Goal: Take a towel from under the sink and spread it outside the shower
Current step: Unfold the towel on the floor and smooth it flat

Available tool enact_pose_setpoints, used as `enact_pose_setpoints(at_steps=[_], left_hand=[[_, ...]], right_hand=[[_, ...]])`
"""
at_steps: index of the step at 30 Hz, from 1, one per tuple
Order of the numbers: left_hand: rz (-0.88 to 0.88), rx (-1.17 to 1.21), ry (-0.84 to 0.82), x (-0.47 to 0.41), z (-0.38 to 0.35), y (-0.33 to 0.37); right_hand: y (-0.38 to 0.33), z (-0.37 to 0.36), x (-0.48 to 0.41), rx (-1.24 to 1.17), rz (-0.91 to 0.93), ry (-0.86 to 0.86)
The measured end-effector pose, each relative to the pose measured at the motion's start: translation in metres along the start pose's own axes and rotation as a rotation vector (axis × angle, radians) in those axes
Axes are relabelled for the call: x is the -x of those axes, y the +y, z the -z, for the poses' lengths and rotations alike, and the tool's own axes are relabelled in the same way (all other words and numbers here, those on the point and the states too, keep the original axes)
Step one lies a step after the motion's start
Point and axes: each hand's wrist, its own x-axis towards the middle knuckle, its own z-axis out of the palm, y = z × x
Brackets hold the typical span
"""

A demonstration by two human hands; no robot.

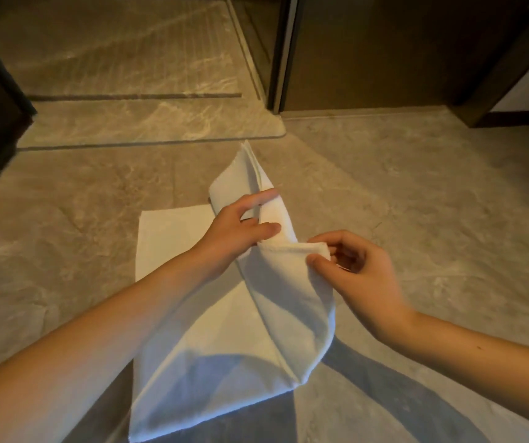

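Grey marble-look floor across the whole view, with a raised stone threshold at its far edge and a dark glass door frame beyond, presumably the shower entrance.

White towel in the middle of the floor, just short of the threshold: left half lying flat, far-left corner square and smooth, near edge running toward the bottom of the view. Right half lifted off the floor, still doubled over on itself, its folded point sticking up toward the threshold.

Left hand reaching across the flat part, fingers slipped into the raised fold, thumb and index spread around a layer; gripping cloth loosely rather than pinching hard. Right hand closed in a pinch on the hemmed corner nearest the body, thumb and forefinger on the stitched edge.

Judging by the drape: soft, light, limp cloth, no stiffness to hold a shape, sagging wherever unsupported. Likely not slippery in the fingers, given the terry-like surface, but prone to sliding on the smooth floor if tugged sideways. Nothing fragile here.

Best hold, by the look of it: the hemmed corners, where the stitching gives a firm ridge. One corner per hand, then drawn apart and lowered toward the right edge of the bare floor to open the remaining fold flat.
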Motion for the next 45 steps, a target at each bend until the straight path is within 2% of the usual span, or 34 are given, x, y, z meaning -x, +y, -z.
enact_pose_setpoints(at_steps=[4,9,23,31,35,37,40,41,43,45], left_hand=[[-0.010,-0.012,-0.060,-0.020,-0.035,0.000],[0.001,-0.037,-0.115,-0.044,-0.076,-0.013],[0.054,-0.062,-0.227,-0.083,-0.162,-0.072],[0.110,-0.262,-0.316,-0.097,-0.179,-0.112],[0.251,0.009,-0.378,-0.097,-0.175,-0.120],[0.235,0.020,-0.414,-0.094,-0.171,-0.120],[0.045,-0.218,-0.372,-0.081,-0.151,-0.112],[-0.070,-0.401,-0.345,-0.076,-0.141,-0.113],[-0.298,-0.971,-0.294,-0.067,-0.121,-0.115],[-0.402,-1.355,-0.241,-0.061,-0.106,-0.120]], right_hand=[[0.001,0.029,0.006,0.075,0.018,0.062],[0.015,0.061,0.007,0.137,-0.043,0.147],[0.079,0.126,0.024,0.327,-0.343,0.416],[0.116,0.141,0.022,0.422,-0.519,0.471],[0.131,0.146,0.019,0.481,-0.559,0.466],[0.136,0.148,0.018,0.524,-0.562,0.415],[0.139,0.150,0.015,0.595,-0.562,0.387],[0.139,0.149,0.014,0.630,-0.561,0.383],[0.140,0.144,0.011,0.748,-0.522,0.358],[0.139,0.137,0.007,0.929,-0.389,0.287]])
